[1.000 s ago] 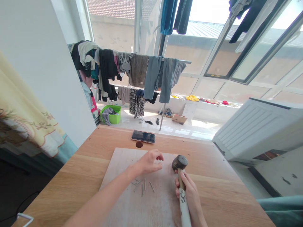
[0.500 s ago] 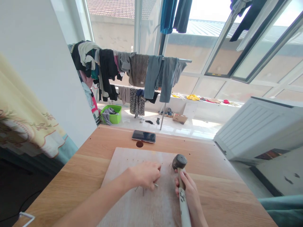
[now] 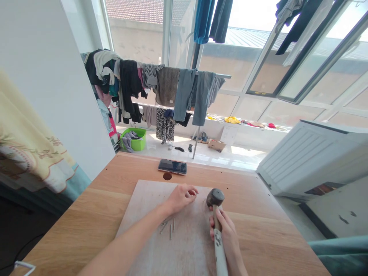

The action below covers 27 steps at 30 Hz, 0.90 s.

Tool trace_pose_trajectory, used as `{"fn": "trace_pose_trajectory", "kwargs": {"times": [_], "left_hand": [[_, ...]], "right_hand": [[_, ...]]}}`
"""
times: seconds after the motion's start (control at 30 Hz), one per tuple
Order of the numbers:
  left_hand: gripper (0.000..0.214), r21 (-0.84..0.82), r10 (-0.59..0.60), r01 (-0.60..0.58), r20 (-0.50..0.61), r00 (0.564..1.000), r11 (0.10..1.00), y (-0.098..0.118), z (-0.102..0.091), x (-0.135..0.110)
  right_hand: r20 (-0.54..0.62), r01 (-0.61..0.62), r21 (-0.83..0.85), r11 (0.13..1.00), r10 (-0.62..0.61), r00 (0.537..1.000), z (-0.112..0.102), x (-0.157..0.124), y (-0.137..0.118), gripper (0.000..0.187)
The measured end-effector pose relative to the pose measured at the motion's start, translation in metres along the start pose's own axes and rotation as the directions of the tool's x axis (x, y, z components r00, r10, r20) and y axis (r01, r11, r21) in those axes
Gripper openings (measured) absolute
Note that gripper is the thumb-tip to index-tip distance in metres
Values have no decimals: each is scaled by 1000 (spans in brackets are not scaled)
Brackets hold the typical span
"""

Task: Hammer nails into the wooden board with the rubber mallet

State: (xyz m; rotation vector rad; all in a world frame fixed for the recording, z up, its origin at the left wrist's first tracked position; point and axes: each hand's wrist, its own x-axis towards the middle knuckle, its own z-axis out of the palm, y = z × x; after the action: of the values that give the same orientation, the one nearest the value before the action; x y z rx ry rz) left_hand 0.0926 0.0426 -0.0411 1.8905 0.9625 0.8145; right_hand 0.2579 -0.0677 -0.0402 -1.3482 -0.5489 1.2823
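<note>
No words, brand or number can be read. A small yellow label (image 3: 260, 93) on the window frame (image 3: 270, 95), far right, is too small to make out, like a pale tag (image 3: 171, 102) on the grey-brown cloth (image 3: 167, 84), far centre. Dark marks (image 3: 217, 238) on the rubber mallet's (image 3: 215, 197) white handle (image 3: 221, 258), near right, show no readable letters.

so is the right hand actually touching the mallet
Touching: the head view shows the right hand wrapped around the handle of the mallet, below its dark head.
</note>
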Motion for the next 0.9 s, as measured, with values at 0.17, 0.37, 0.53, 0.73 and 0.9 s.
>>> {"fn": "trace_pose_trajectory", "kwargs": {"times": [0.17, 0.37, 0.53, 0.73, 0.9], "left_hand": [[18, 126, 84, -84, 5, 996, 989, -5, 4, -6], [28, 82, 94, -95, 13, 996, 992, -3, 4, -7], [34, 125, 118, -121, 24, 993, 985, -5, 4, -7], [26, 158, 142, -144, 27, 990, 977, -7, 4, -6], [22, 146, 163, -161, -2, 987, 976, -9, 4, -6]], "right_hand": [[-39, -6, 0, 1000, 6, 999, 0, -2, -1, 70], [-34, 49, 8, 999, -49, 998, 1, -5, 0, 62], [62, 142, 5, 990, -142, 988, 5, -13, -2, 46], [177, 175, -17, 984, -169, 970, 12, -19, 0, 35], [207, 171, -29, 985, -161, 965, 13, -19, 2, 34]]}}
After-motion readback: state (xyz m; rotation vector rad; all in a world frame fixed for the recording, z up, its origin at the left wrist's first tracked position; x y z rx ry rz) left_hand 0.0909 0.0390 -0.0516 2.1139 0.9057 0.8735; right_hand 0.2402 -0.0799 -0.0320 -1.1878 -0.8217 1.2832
